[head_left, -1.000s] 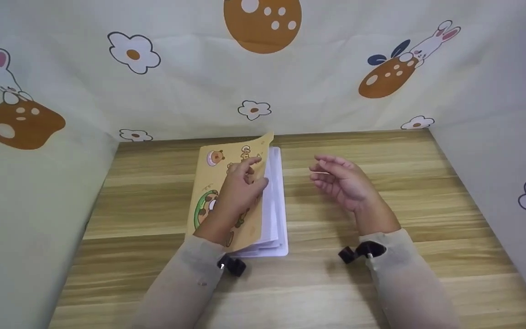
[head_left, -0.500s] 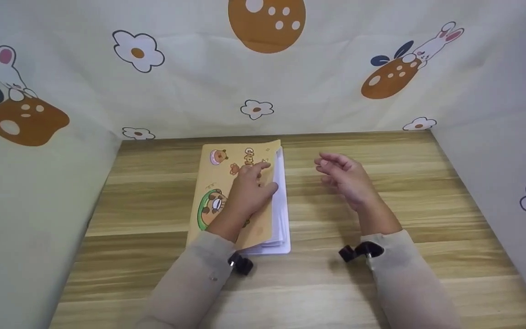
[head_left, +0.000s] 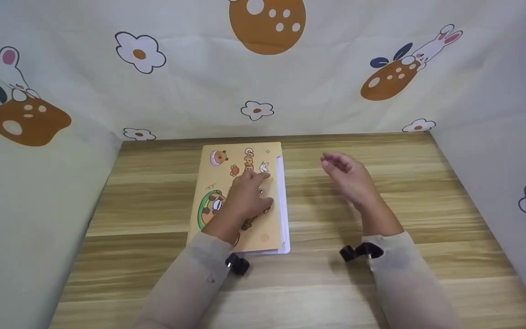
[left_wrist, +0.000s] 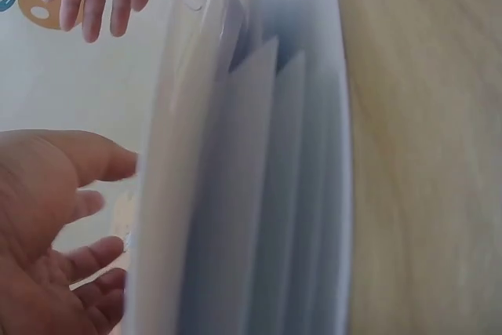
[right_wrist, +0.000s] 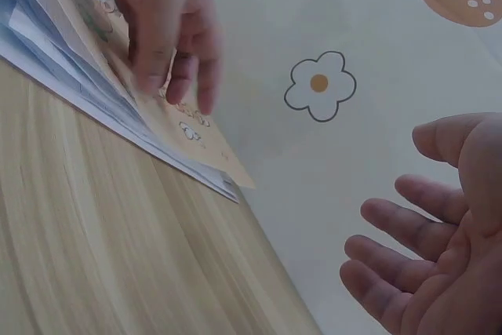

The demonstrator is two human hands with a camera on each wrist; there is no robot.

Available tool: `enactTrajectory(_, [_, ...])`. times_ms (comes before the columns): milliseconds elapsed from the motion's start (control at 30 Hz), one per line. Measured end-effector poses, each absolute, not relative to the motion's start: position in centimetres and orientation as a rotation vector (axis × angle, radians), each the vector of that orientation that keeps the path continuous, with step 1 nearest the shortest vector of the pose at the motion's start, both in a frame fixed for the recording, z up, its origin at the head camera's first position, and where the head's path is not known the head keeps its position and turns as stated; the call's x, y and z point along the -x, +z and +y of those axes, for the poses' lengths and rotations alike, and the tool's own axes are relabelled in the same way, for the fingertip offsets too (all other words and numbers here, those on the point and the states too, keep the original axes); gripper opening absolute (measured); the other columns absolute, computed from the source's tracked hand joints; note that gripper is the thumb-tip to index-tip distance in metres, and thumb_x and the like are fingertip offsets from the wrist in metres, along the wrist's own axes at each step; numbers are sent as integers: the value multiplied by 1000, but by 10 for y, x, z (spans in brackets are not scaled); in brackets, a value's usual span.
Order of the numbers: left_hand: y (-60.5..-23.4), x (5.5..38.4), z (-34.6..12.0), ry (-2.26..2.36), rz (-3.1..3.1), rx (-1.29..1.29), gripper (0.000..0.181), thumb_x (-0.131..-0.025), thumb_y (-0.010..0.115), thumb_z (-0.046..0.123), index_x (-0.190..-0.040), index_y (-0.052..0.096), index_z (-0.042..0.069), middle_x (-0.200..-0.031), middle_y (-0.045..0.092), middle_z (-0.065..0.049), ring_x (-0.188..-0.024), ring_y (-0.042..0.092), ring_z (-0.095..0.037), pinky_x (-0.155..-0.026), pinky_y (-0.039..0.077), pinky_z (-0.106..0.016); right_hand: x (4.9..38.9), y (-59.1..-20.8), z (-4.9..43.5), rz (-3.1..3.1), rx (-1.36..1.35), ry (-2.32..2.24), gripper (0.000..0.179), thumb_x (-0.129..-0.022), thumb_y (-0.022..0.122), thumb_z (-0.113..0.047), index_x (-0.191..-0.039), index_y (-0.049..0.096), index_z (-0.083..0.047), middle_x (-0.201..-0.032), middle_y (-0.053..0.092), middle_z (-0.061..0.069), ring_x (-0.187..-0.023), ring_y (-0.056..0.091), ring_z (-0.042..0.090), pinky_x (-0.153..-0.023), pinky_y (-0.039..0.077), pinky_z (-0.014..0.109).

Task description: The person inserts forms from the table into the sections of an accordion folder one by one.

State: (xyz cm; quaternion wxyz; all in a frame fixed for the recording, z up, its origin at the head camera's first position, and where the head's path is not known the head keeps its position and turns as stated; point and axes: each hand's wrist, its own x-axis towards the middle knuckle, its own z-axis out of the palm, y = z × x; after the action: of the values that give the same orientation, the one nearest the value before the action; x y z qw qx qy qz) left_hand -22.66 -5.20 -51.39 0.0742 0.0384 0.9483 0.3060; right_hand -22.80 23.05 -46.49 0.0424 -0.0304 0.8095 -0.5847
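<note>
A notebook [head_left: 263,235] with a tan cartoon cover and white pages lies on the wooden table, left of centre in the head view. Its cover lies nearly flat, and a strip of white shows along the right edge. My left hand [head_left: 244,198] rests on the cover, thumb and fingers spread and touching it, with nothing gripped. The left wrist view catches the loose white pages [left_wrist: 235,209] edge-on beside the left hand's fingers. To the right of the notebook, my right hand [head_left: 349,180] hovers apart from it, fingers loosely bent and holding nothing.
The wooden table [head_left: 427,205] reaches to a cloth backdrop [head_left: 318,82] printed with flowers, rabbits and orange fruit. This cloth borders the table at the back and on both sides. Each sleeved wrist carries a small black camera mount [head_left: 364,251].
The notebook's lifted cover has come down to lie nearly flat under my left hand. That hand moved slightly right with it. My right hand shifted a little to the right.
</note>
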Motion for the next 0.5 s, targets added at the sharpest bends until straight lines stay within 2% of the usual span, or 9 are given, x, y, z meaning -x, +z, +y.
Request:
enactTrajectory(167, [-513,221,-61,655,2902,-190,76,-85,83,43,-155,57,31,-159,50,-6,-149,43,-35,-121,37,-59,226,-463,229,2585,134,-1639,61,-105,64,-50,-153,58,-13,-157,60,8,-149,55,30,-120,47,48])
enactTrajectory(333, [-511,215,-64,550,2897,-163,75,-86,79,56,-154,57,34,-170,40,-7,-158,33,-39,-122,31,-67,225,-462,227,2713,140,-1442,64,-104,64,-53,-157,54,-19,-164,53,4,-156,45,30,-125,41,52])
enactTrajectory(500, [-511,213,-62,510,2880,-164,80,-84,77,63,-156,56,33,-174,33,-8,-161,28,-40,-123,27,-69,225,-462,231,2908,215,-1152,70,-102,63,-58,-161,48,-23,-170,44,9,-161,36,36,-129,30,59])
